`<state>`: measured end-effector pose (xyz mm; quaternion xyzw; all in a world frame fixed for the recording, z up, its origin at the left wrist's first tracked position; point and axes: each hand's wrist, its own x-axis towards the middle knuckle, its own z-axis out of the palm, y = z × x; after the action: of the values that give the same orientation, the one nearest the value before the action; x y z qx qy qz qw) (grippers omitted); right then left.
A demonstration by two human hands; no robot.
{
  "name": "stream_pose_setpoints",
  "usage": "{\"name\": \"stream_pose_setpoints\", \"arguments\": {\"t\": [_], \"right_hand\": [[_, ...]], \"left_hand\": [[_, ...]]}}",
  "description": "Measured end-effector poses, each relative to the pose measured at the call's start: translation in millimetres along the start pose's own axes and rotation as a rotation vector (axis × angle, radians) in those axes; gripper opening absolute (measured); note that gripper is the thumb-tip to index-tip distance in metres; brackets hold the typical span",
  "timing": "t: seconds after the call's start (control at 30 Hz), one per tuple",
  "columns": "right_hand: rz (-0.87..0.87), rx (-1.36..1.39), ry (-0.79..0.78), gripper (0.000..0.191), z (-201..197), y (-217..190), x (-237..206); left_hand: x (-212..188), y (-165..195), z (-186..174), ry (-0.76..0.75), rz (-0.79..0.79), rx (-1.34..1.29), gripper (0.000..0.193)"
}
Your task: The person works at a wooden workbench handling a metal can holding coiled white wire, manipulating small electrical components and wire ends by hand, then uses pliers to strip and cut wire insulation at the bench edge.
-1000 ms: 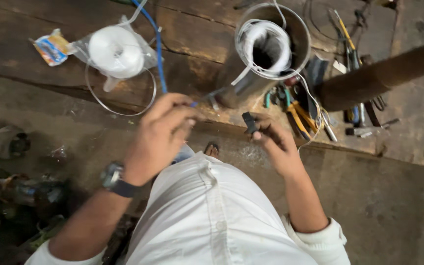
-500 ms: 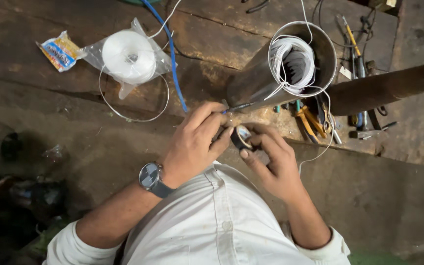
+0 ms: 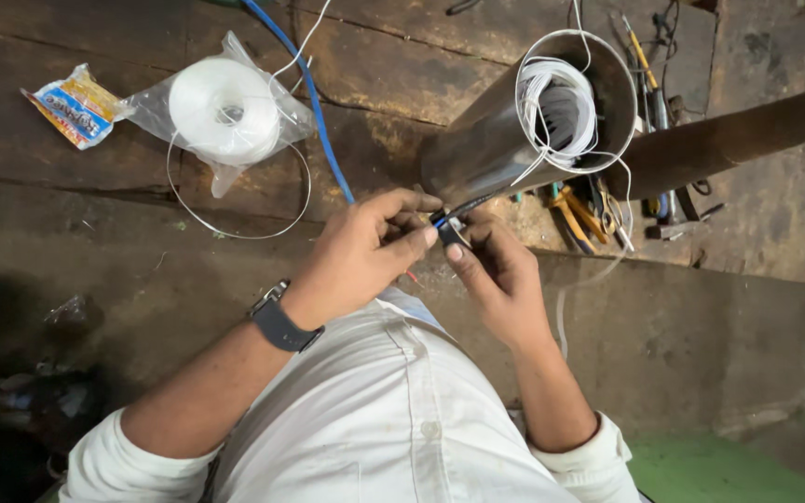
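My left hand (image 3: 365, 251) and my right hand (image 3: 496, 275) meet in front of my chest, over the edge of a worn wooden bench. Between their fingertips is a small black roll, likely tape (image 3: 451, 231), and a dark cable end (image 3: 463, 207) that leads up toward an upright metal cylinder (image 3: 496, 140). My left fingers pinch the cable by the roll; my right fingers grip the roll from below. White wires (image 3: 561, 112) are bundled inside the open top of the cylinder. A blue wire (image 3: 305, 93) runs from the top of the bench down behind my left hand.
A spool of white thread in a clear bag (image 3: 224, 110) lies on the bench (image 3: 67, 177) at left, with a thin wire ring (image 3: 235, 233) under it and a small printed packet (image 3: 72, 107) beside it. Pliers and screwdrivers (image 3: 598, 205) lie right of the cylinder, by a brown pipe (image 3: 738, 130).
My hands, apart a second ago, have come together at the cable end. The right hand brought the black roll to the left fingers, and the view has shifted slightly.
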<state>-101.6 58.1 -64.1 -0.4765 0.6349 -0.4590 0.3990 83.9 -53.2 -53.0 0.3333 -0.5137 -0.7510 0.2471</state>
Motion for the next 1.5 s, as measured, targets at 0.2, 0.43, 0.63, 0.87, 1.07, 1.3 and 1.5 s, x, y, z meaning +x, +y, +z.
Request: {"name": "stream_pose_setpoints", "arguments": {"t": [0.2, 0.43, 0.63, 0.87, 1.07, 1.3, 1.5], "right_hand": [[0.158, 0.546, -0.108, 0.022, -1.7, -13.6, -9.2], [0.055, 0.435, 0.039, 0.04, 13.7, -23.1, 16.0], [-0.205, -0.709, 0.161, 0.054, 19.1, -25.9, 18.6], [-0.042, 0.09, 0.098, 0.04, 1.1, -32.3, -0.7], [-0.193, 0.004, 0.14, 0.028, 6.7, -22.0, 7.9], [-0.177, -0.205, 0.062, 0.022, 10.4, -13.5, 13.7], [-0.312, -0.378, 0.077, 0.017, -16.6, -26.4, 14.4]], "left_hand": [[-6.2, 2.1, -5.5, 0.145, 0.397, 0.452, 0.015], [-7.1, 1.5, -4.7, 0.113, 0.453, 0.525, 0.025], [-3.5, -0.5, -3.8, 0.164, 0.527, 0.569, 0.016], [-3.6, 6.9, -7.6, 0.169, 0.535, 0.509, 0.017], [9.6, 5.0, 2.9, 0.287, 0.486, 0.55, 0.025], [13.7, -3.0, 7.7, 0.185, 0.363, 0.548, 0.034], [1.7, 7.7, 6.6, 0.203, 0.577, 0.646, 0.019]]}}
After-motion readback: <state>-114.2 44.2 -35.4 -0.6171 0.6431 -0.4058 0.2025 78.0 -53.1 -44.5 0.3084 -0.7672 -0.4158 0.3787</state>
